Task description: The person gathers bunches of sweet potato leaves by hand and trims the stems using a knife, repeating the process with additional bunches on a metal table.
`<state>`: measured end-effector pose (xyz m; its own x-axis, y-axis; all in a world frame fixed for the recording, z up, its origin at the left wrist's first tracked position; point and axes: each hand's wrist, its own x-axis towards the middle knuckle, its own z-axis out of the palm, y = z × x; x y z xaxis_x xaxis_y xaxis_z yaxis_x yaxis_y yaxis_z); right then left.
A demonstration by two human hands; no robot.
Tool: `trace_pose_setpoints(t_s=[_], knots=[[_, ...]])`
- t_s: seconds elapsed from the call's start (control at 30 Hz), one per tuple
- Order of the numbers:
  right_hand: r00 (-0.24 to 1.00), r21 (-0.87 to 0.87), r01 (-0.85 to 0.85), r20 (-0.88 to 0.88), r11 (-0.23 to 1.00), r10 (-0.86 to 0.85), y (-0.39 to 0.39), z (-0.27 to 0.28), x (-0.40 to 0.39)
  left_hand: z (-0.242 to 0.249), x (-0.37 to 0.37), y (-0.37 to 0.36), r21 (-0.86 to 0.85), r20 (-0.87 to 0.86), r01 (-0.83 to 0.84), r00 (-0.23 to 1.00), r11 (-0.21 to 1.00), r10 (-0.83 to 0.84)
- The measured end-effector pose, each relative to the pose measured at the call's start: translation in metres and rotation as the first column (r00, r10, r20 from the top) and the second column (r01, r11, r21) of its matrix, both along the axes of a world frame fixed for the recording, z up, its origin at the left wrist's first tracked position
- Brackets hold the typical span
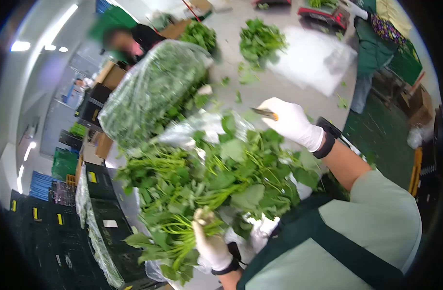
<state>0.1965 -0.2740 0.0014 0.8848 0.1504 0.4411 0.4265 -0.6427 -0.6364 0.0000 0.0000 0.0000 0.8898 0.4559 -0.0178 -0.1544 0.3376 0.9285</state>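
Observation:
My right hand (291, 122), in a white glove, is closed on a small cutting tool (266, 113) with a dark blade and an orange part, held above the heap. My left hand (211, 244), also gloved in white, holds the stems of a bunch of leafy greens (175, 241) at the near edge of the table. Between the hands lies a large heap of leafy greens (241, 174), partly on clear plastic. Behind it a big clear plastic bag (156, 87) full of greens rests on the table (231, 53).
Farther back are a small pile of greens (260, 41), a white plastic bag (313, 60) and a red scale (325, 17). One person (127, 43) is behind the big bag, another (376, 48) at the right. Black crates (108, 222) stand at the left.

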Motion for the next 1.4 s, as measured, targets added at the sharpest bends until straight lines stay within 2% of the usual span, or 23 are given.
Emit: trace_pose_setpoints(t_s=[0.03,0.07,0.1,0.17,0.3,0.37,0.43,0.5,0.57,0.6,0.63,0.7,0.77,0.8,0.87,0.9,1.03,1.13,1.2,1.23,1.3,1.37,1.4], knots=[[0.994,0.077,-0.050,-0.095,0.996,0.058,0.008,0.017,-0.014,0.017,0.001,-0.005,-0.049,0.051,-0.007,0.999,0.999,0.010],[0.970,0.056,-0.228,0.102,0.972,0.222,0.016,0.022,-0.026,0.032,0.001,-0.007,-0.065,0.060,0.005,0.998,0.998,-0.001],[0.924,0.008,-0.372,0.096,0.928,0.370,0.010,-0.007,-0.032,-0.002,0.008,-0.022,-0.197,0.077,0.036,0.997,0.980,-0.021],[0.839,-0.107,-0.543,-0.051,0.833,0.541,0.031,-0.020,-0.043,0.002,0.010,-0.017,-0.233,0.090,0.074,0.994,0.970,-0.054],[0.810,-0.146,-0.586,-0.093,0.797,0.579,0.047,-0.074,-0.029,0.009,0.013,-0.011,-0.273,0.163,0.133,0.982,0.953,-0.090],[0.792,-0.048,-0.610,-0.074,0.791,0.606,0.048,-0.083,-0.031,0.011,0.014,-0.010,-0.301,0.196,0.166,0.974,0.939,-0.110],[0.801,-0.136,-0.595,-0.022,0.792,0.598,0.057,-0.064,-0.044,0.010,0.016,-0.008,-0.372,0.279,0.172,0.958,0.912,-0.067],[0.820,-0.141,-0.551,0.091,0.822,0.565,0.072,-0.056,-0.063,0.008,0.019,-0.006,-0.377,0.298,0.183,0.952,0.908,-0.068],[0.840,-0.115,-0.530,0.064,0.840,0.539,0.085,-0.062,-0.065,0.011,0.021,-0.009,-0.510,0.325,0.209,0.945,0.835,-0.038],[0.856,-0.065,-0.516,0.006,0.854,0.517,0.090,-0.073,-0.058,0.008,0.023,-0.007,-0.439,0.421,0.319,0.899,0.840,-0.121],[0.867,-0.016,-0.497,-0.052,0.868,0.495,0.093,-0.078,-0.052,0.011,0.022,-0.007,-0.435,0.421,0.319,0.898,0.842,-0.123],[0.824,0.161,-0.536,-0.117,0.829,0.555,0.086,-0.073,-0.043,0.017,0.024,-0.008,-0.399,0.348,0.153,0.938,0.904,-0.005],[0.781,0.230,-0.582,-0.109,0.780,0.615,0.074,-0.058,-0.034,0.008,0.018,0.013,-0.131,0.393,0.110,0.918,0.985,-0.050],[0.727,0.380,-0.615,-0.065,0.691,0.683,0.070,-0.055,-0.028,0.012,0.016,0.011,-0.033,0.302,-0.025,0.953,0.999,0.033],[0.708,0.444,-0.613,-0.058,0.654,0.703,0.064,-0.041,-0.024,0.014,0.014,0.002,0.192,0.176,-0.237,0.963,0.952,0.204],[0.689,0.477,-0.621,-0.046,0.622,0.723,0.063,-0.037,-0.023,0.009,0.010,-0.002,0.249,0.175,-0.271,0.957,0.930,0.232],[0.679,0.452,-0.620,-0.100,0.641,0.727,0.068,-0.034,-0.020,-0.018,-0.008,-0.011,0.244,0.085,-0.404,0.915,0.882,0.395],[0.724,0.591,-0.409,-0.254,0.695,0.642,0.071,-0.039,-0.022,-0.038,-0.026,0.008,0.138,0.062,-0.397,0.918,0.907,0.393],[0.721,0.544,-0.478,-0.205,0.689,0.662,0.076,-0.037,-0.028,-0.045,-0.032,0.004,0.053,0.057,-0.316,0.948,0.947,0.313],[0.728,0.503,-0.529,-0.146,0.684,0.670,0.080,-0.036,-0.033,-0.035,-0.026,-0.011,0.002,-0.014,-0.307,0.952,0.952,0.307],[0.728,0.349,-0.662,0.086,0.664,0.680,0.092,-0.037,-0.050,-0.041,-0.013,-0.021,-0.088,-0.158,-0.184,0.973,0.979,0.169],[0.653,0.092,-0.755,0.196,0.650,0.731,0.096,-0.037,-0.069,-0.060,-0.005,-0.028,-0.254,-0.110,-0.086,0.992,0.963,0.060],[0.631,-0.124,-0.739,0.220,0.663,0.744,0.097,-0.040,-0.076,-0.057,0.000,-0.037,-0.277,-0.133,-0.064,0.991,0.959,0.027]])
